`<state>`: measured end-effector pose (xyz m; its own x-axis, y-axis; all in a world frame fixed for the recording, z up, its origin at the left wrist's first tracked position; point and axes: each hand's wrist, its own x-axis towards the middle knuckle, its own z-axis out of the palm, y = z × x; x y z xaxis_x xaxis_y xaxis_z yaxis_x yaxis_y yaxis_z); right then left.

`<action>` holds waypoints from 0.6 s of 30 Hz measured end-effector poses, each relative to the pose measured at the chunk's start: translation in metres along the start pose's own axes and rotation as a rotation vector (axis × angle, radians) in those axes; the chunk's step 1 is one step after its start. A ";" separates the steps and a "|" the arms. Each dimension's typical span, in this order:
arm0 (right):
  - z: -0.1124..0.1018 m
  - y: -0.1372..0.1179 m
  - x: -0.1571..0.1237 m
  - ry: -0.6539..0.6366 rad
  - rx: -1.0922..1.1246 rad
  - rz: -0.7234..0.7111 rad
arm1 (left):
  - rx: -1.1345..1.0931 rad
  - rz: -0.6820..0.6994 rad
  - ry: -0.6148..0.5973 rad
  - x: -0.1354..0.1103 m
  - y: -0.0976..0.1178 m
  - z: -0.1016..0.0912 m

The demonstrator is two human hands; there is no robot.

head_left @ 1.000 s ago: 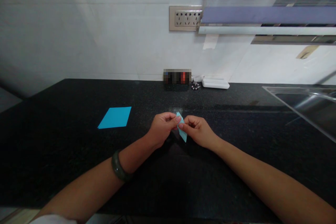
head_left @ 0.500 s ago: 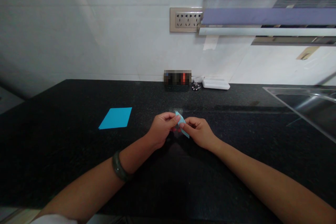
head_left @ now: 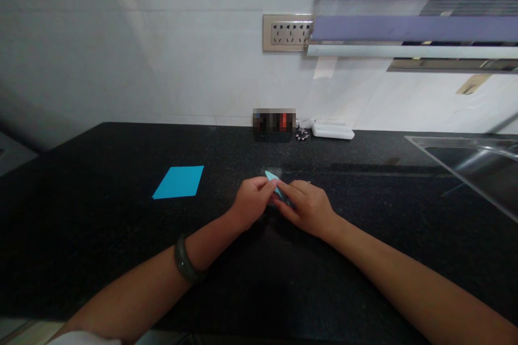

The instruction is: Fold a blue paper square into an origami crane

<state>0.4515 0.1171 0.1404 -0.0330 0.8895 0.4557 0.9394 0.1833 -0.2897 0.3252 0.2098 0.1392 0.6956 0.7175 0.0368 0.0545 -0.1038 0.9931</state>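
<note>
Folded blue piece (head_left: 274,180): pinched at its near-left side by the closed fingertips of the left hand (head_left: 251,202). The right hand (head_left: 309,205) is laid knuckles-up over its near-right half, fingers stretched across it. Whether a thumb is tucked beneath cannot be told, as that part is covered.

Change from half a second ago: both hands are lowered onto the countertop (head_left: 121,237). The piece, then held clear between two pinches with its lower tip showing, is now brought down low and mostly hidden. Only the far tip is left in view.

Orientation: the long axis runs from far-left to near-right. The visible pointed tip is directed toward the back edge of the countertop and slightly left.

Position: about midway along the countertop, between its near edge and back edge.

Counts:
- Two blue papers are seen. One is the folded piece; the other is a flat blue sheet (head_left: 178,182), lying alone well to the left of the hands.
- One dark bangle (head_left: 184,261) is worn on the left wrist.
- One white flat object (head_left: 332,130) is set at the back edge.
- One sink (head_left: 473,164) is let into the right end.
</note>
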 end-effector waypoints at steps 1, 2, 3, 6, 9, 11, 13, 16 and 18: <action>0.000 0.000 0.001 0.017 0.077 0.021 | -0.029 -0.010 -0.002 0.001 -0.001 -0.001; 0.001 0.000 0.002 0.045 0.162 0.063 | -0.049 -0.020 -0.007 0.002 -0.002 -0.002; 0.002 0.001 0.003 0.081 0.254 0.127 | -0.059 -0.028 -0.013 0.002 -0.002 -0.002; 0.008 0.006 0.007 0.105 0.563 0.351 | -0.054 -0.041 -0.045 0.003 -0.002 -0.004; 0.013 0.009 0.009 0.013 0.788 0.470 | -0.062 -0.058 -0.082 0.002 -0.001 -0.003; 0.014 0.009 0.010 0.007 0.852 0.514 | -0.087 -0.067 -0.090 0.002 -0.001 -0.003; 0.014 0.008 0.011 0.030 0.904 0.553 | -0.135 -0.066 -0.091 0.002 -0.001 -0.002; 0.012 0.007 0.011 0.031 0.961 0.570 | -0.195 -0.051 -0.072 0.003 -0.001 -0.002; 0.012 0.008 0.010 0.028 0.988 0.537 | -0.210 -0.037 -0.037 0.003 -0.001 -0.003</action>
<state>0.4548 0.1328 0.1324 0.3137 0.9456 0.0866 0.1465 0.0420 -0.9883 0.3255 0.2143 0.1389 0.7222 0.6917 -0.0005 -0.0673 0.0709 0.9952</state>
